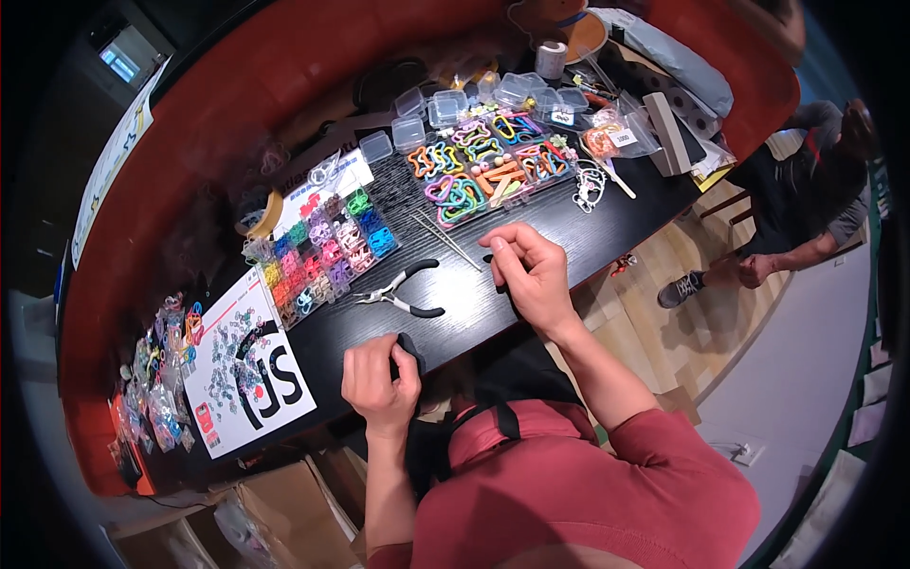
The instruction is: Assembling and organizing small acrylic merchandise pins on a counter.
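Observation:
My left hand (381,379) rests at the near table edge, its fingers curled in and the thumb beside them; nothing shows in it. Further right, my right hand (531,275) is at the table edge, also closed, with thumb and index finger bent close together and no object visible. Between and beyond them lie pliers (409,292) with black and white handles, spread apart, jaws pointing left. Metal tweezers (449,243) lie just left of my right hand. Neither hand touches these tools.
A sectioned box of colourful small pieces (327,248) stands behind the pliers. Beyond the tweezers is a box of coloured clips (493,166). Small rings lie on a white sheet (284,403) at left. A seated person (806,190) is at right.

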The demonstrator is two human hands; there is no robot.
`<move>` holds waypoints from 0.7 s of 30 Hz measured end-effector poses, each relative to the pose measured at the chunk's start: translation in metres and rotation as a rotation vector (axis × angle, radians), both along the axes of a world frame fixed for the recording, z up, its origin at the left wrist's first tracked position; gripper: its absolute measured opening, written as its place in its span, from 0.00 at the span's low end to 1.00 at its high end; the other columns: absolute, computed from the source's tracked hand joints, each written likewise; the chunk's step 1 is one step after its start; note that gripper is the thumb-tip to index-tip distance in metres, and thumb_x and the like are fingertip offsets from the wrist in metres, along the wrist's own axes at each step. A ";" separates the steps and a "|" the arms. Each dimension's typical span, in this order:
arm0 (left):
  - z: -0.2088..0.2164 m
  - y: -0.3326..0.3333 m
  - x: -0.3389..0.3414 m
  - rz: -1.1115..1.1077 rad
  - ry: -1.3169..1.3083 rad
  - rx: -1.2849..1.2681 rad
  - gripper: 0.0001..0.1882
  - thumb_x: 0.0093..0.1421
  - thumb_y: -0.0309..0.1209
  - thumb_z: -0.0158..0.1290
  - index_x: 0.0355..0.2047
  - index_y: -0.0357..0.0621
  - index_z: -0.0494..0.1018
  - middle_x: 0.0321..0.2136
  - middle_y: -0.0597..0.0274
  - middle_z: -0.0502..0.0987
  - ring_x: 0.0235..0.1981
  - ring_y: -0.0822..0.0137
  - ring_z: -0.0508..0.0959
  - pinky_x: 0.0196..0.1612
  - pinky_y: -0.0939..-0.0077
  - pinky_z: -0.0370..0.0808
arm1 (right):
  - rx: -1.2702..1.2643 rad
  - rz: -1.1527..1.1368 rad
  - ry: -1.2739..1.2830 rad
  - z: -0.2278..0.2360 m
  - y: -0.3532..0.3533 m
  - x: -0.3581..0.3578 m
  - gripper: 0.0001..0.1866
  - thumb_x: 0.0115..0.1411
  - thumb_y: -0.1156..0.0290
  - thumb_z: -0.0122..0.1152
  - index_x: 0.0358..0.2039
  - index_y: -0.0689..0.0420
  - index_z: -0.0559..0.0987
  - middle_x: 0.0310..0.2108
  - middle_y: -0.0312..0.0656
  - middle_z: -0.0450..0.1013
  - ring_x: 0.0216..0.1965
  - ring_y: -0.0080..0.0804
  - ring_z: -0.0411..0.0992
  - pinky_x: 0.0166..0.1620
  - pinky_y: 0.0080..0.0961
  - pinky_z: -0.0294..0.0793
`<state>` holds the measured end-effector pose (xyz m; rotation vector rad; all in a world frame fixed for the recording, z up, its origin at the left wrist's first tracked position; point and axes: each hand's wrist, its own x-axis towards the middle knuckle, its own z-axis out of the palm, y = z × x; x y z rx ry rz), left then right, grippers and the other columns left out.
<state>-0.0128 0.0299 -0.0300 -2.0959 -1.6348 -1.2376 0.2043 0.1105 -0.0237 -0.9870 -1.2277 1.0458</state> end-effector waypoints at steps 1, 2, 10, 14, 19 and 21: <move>0.001 0.000 0.001 -0.012 -0.021 -0.009 0.11 0.47 0.14 0.56 0.32 0.38 0.76 0.28 0.55 0.78 0.27 0.54 0.77 0.31 0.65 0.74 | -0.006 0.003 -0.015 0.000 0.000 0.000 0.06 0.69 0.76 0.53 0.38 0.63 0.78 0.17 0.29 0.69 0.18 0.11 0.64 0.22 0.14 0.61; 0.002 0.000 0.001 -0.023 -0.042 -0.016 0.11 0.48 0.14 0.56 0.32 0.37 0.76 0.28 0.55 0.77 0.28 0.54 0.77 0.32 0.64 0.74 | -0.010 0.027 -0.018 -0.001 0.000 -0.001 0.06 0.69 0.76 0.53 0.38 0.63 0.78 0.17 0.29 0.69 0.18 0.11 0.64 0.22 0.14 0.61; 0.002 0.002 -0.002 -0.027 -0.034 0.003 0.12 0.46 0.15 0.57 0.32 0.38 0.76 0.28 0.55 0.78 0.27 0.55 0.77 0.31 0.66 0.74 | 0.043 -0.146 -0.151 0.002 -0.003 -0.008 0.06 0.62 0.79 0.62 0.40 0.62 0.78 0.25 0.27 0.72 0.24 0.07 0.63 0.25 0.10 0.61; -0.001 0.000 0.000 -0.026 0.001 0.004 0.12 0.46 0.16 0.57 0.33 0.40 0.77 0.28 0.57 0.78 0.27 0.57 0.77 0.30 0.66 0.74 | 0.048 -0.139 -0.218 0.003 -0.006 -0.005 0.04 0.61 0.78 0.63 0.37 0.62 0.79 0.23 0.30 0.73 0.23 0.10 0.66 0.25 0.13 0.65; 0.000 -0.003 0.002 -0.045 0.033 0.008 0.10 0.49 0.15 0.55 0.33 0.37 0.77 0.28 0.54 0.77 0.28 0.52 0.76 0.32 0.62 0.74 | 0.135 -0.123 -0.351 -0.003 -0.003 -0.006 0.04 0.61 0.76 0.64 0.35 0.62 0.80 0.22 0.33 0.73 0.22 0.12 0.66 0.26 0.18 0.67; 0.001 -0.004 0.000 -0.043 0.041 0.014 0.09 0.50 0.15 0.54 0.32 0.36 0.76 0.28 0.53 0.77 0.28 0.51 0.76 0.32 0.62 0.74 | 0.153 -0.130 -0.377 -0.001 -0.002 -0.007 0.04 0.60 0.76 0.64 0.34 0.62 0.80 0.22 0.36 0.73 0.21 0.17 0.68 0.26 0.20 0.68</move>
